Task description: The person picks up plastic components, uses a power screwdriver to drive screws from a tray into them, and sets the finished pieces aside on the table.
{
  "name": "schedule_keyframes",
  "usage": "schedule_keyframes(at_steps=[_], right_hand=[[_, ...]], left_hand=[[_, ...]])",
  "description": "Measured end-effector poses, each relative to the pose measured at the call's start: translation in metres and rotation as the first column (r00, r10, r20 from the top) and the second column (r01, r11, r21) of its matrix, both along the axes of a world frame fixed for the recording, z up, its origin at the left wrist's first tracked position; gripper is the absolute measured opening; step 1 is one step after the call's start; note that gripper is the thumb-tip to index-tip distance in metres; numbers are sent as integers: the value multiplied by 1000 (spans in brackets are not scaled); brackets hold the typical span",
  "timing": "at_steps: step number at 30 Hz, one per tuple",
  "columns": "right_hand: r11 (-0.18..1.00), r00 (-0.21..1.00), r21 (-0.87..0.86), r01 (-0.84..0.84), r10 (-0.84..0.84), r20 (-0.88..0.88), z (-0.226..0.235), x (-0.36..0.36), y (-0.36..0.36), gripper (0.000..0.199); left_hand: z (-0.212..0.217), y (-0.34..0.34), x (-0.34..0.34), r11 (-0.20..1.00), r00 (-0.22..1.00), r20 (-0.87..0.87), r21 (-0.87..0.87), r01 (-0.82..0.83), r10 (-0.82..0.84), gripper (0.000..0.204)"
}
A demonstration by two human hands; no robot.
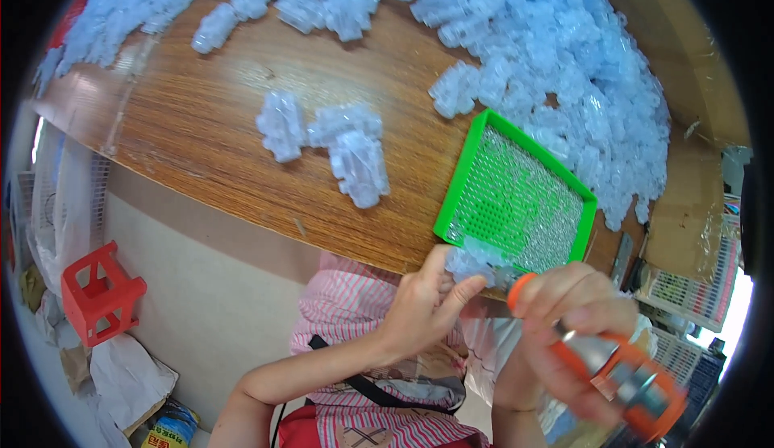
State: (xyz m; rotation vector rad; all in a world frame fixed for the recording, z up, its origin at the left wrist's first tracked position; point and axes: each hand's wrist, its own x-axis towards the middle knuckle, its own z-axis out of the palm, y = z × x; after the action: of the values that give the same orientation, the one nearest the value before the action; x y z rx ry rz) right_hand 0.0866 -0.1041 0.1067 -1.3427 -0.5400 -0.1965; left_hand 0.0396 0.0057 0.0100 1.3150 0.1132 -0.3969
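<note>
My left hand point(423, 307) is closed on a clear plastic part point(476, 259) at the near edge of the table, thumb and fingers around it. In my right hand point(576, 311) is an orange power screwdriver point(645, 396), its body slanting down to the right and partly blurred. The tool's tip meets the right side of the plastic part; the exact contact is too small to make out. Just beyond both hands lies a green perforated tray point(461, 176) holding many small silvery screws point(542, 198).
Three similar clear parts, one of them a block point(359, 169), lie on the wooden table point(210, 118). A large heap of such parts point(556, 53) covers the far and right side, against cardboard point(685, 158). A red stool point(101, 293) stands on the floor at left.
</note>
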Motion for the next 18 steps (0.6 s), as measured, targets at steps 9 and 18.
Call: schedule_keyframes(at_steps=[9,18], right_hand=[[973,985,175,148,-129,-112,28,35,-32,62],[941,944,108,320,-307,-121,4,35,-48,62]], left_hand=[[44,49,20,989,998,-55,-145,2,-10,35],[67,92,80,390,939,255,908,-150,-232,43]])
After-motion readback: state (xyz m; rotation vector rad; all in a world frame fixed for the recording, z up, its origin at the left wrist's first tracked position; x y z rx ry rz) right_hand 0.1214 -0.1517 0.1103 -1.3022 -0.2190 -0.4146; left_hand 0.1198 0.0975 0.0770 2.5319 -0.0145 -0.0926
